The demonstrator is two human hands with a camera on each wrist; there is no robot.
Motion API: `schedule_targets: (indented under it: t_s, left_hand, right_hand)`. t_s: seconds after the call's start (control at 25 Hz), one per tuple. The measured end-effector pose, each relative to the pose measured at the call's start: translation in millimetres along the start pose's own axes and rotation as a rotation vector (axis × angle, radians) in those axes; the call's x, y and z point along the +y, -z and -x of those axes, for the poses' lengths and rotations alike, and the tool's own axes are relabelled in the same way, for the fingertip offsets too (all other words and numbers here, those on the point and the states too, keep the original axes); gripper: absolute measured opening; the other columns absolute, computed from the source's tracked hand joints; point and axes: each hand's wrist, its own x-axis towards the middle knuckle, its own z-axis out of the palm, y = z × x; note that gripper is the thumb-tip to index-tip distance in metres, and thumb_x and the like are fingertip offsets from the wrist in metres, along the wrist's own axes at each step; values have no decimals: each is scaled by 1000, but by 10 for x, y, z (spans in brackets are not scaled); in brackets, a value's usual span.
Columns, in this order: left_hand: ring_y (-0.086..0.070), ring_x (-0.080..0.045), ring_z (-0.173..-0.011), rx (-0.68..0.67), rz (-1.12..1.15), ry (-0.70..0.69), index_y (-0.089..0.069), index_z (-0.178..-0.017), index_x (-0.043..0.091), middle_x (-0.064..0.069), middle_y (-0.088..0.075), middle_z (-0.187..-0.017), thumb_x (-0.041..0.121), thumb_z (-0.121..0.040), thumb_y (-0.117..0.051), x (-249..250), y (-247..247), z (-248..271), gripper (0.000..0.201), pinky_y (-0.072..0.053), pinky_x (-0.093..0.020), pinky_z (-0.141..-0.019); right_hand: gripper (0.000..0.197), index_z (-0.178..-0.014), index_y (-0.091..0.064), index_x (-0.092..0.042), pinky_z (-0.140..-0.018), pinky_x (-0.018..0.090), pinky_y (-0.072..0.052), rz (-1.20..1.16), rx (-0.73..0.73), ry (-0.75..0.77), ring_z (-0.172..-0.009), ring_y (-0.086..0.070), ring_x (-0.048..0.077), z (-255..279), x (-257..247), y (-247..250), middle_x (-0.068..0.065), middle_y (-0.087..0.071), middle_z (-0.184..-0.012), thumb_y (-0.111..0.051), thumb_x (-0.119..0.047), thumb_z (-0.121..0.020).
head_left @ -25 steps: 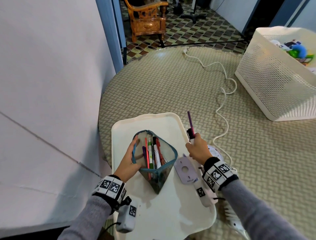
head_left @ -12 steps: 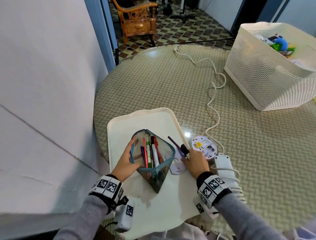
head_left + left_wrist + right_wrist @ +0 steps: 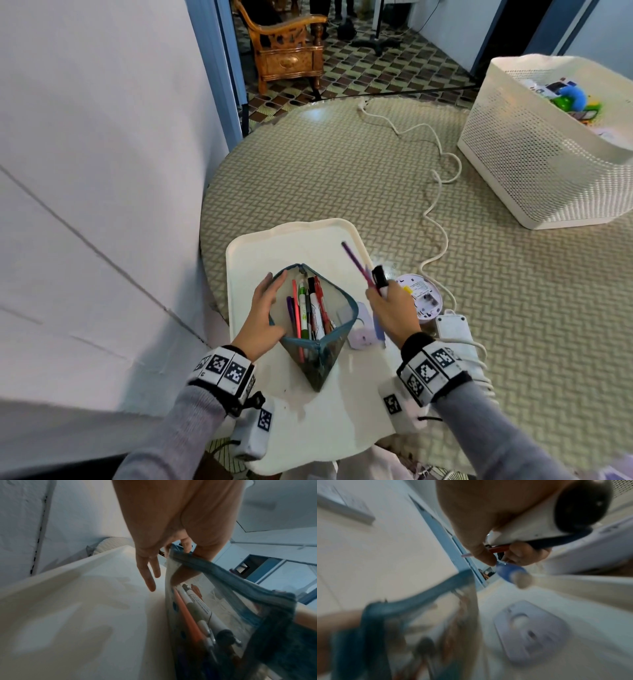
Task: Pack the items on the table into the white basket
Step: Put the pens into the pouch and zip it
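A clear pencil pouch (image 3: 313,329) with a teal rim stands open on the white tray (image 3: 274,240), holding several pens (image 3: 310,308). My left hand (image 3: 265,305) holds the pouch's left rim; in the left wrist view the hand (image 3: 176,550) pinches the teal rim of the pouch (image 3: 223,601). My right hand (image 3: 390,308), just right of the pouch, grips a bunch of pens: a purple pen (image 3: 354,262), a black-capped white marker (image 3: 379,279) and a blue pen (image 3: 510,572). The white basket (image 3: 534,161) stands far right with toys inside.
A flat lilac piece (image 3: 361,337) lies on the tray under my right hand. A round white device (image 3: 424,298), a white adapter box (image 3: 452,329) and a long white cable (image 3: 435,205) lie on the woven tabletop. A wall closes the left side.
My right hand dropped to the tray beside the pouch, then rose again still gripping the pens, with a blue pen now showing under the fist. My left hand kept holding the pouch.
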Motion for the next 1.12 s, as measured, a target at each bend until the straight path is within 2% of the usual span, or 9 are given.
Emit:
schedule_targets:
  t_s: [0.12,0.2,0.32,0.4,0.52,0.6,0.72,0.88,1.12]
  left_hand:
    - [-15,-8,-139,-11,-121,-2,-35,-142,35,0,-9,-154,-9,-70,-56,94,50,-125,87,-44,-25,-92]
    - [-23,-9,-134,-47,-158,-6,-36,-140,35,-2,-16,-152,-9,-70,-55,144,76,-232,84,-36,-22,-94]
    - [-32,-18,-134,-137,-116,-10,-35,-138,29,-10,-28,-144,-19,-72,-49,209,63,-355,83,-34,-18,-97]
    - [-36,-14,-127,-159,-124,1,-32,-145,18,-12,-32,-140,-20,-72,-49,235,62,-396,84,-36,-13,-94]
    - [-33,-14,-126,-167,-124,41,-20,-150,16,-14,-29,-140,-20,-75,-51,270,96,-456,88,-34,4,-77]
    - [-32,-17,-127,-157,-104,75,-12,-152,19,-12,-24,-140,-17,-79,-53,285,141,-506,91,-40,0,-72]
    - [-40,-19,-116,-161,-37,131,-11,-151,26,-6,-20,-139,-13,-81,-56,294,167,-539,92,-50,-11,-60]
    - [-39,-11,-110,-169,-17,110,-14,-151,25,-8,-19,-142,-16,-80,-56,305,139,-552,91,-45,-1,-66]
    - [-41,-6,-105,-48,2,54,-21,-150,15,-5,-20,-139,-21,-77,-55,302,99,-562,88,-40,2,-67]
  right_hand:
    - [7,-94,-47,-6,-54,24,-39,-320,-24,64,-67,-52,18,-43,-417,92,7,-58,-75,-44,-12,-96]
    - [5,-100,-42,-8,-57,17,-43,-501,-111,121,-66,-56,13,-32,-647,80,6,-59,-72,-37,-7,-99]
    - [12,-107,-40,-8,-74,27,-52,-595,-216,174,-73,-62,15,-21,-808,-71,9,-61,-77,-31,-4,-100]
    - [15,-111,-39,-6,-75,30,-55,-602,-276,132,-75,-64,21,13,-789,-241,14,-62,-83,-32,-1,-99]
    - [27,-120,-40,-2,-78,38,-57,-398,-318,51,-84,-67,28,128,-633,-441,13,-62,-95,-43,2,-93]
    - [33,-123,-40,-3,-79,30,-49,-121,-341,116,-98,-63,32,232,-568,-438,15,-60,-107,-48,-1,-91]
    - [32,-124,-42,-4,-64,15,-30,229,-379,244,-108,-57,29,304,-544,-397,15,-59,-117,-48,-8,-93]
    - [8,-99,-48,-6,-71,24,-36,416,-503,194,-109,-55,33,234,-594,-469,21,-57,-117,-49,-13,-94]
    - [36,-122,-46,-1,-82,30,-37,548,-484,162,-116,-51,32,152,-530,-510,18,-52,-125,-52,-25,-95]
